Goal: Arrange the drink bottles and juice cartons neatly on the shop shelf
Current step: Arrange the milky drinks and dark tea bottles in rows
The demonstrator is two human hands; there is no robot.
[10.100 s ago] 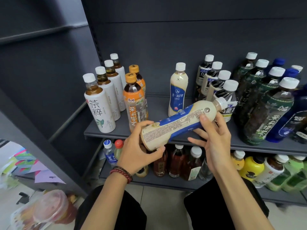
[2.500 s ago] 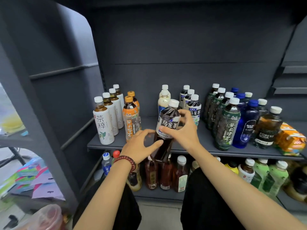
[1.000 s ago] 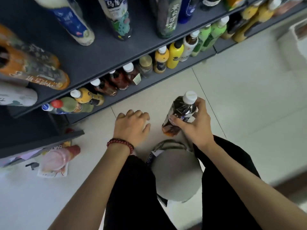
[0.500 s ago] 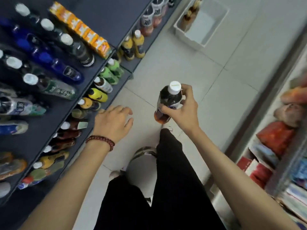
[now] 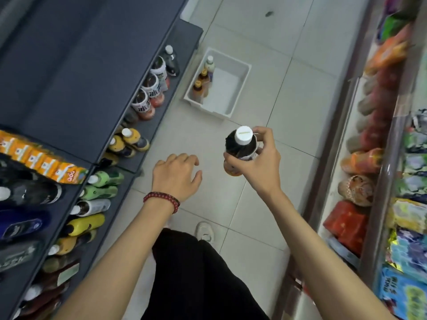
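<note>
Our right grip (image 5: 261, 167) grasps bottle (image 5: 240, 147), cap up, above floor (image 5: 288, 88) | left grip (image 5: 175, 176) released, fingers loose | bin (image 5: 223, 93) beside shelf (image 5: 69, 65)

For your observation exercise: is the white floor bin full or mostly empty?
Mostly empty: the white bin holds three bottles along one side; elsewhere bare.

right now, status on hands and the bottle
Right hand grips dark bottle, upright over floor. Left hand open, empty. White bin on floor ahead, apart from hands.

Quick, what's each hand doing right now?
Left hand: open, holding nothing.
Right hand: holding the dark bottle.
</note>
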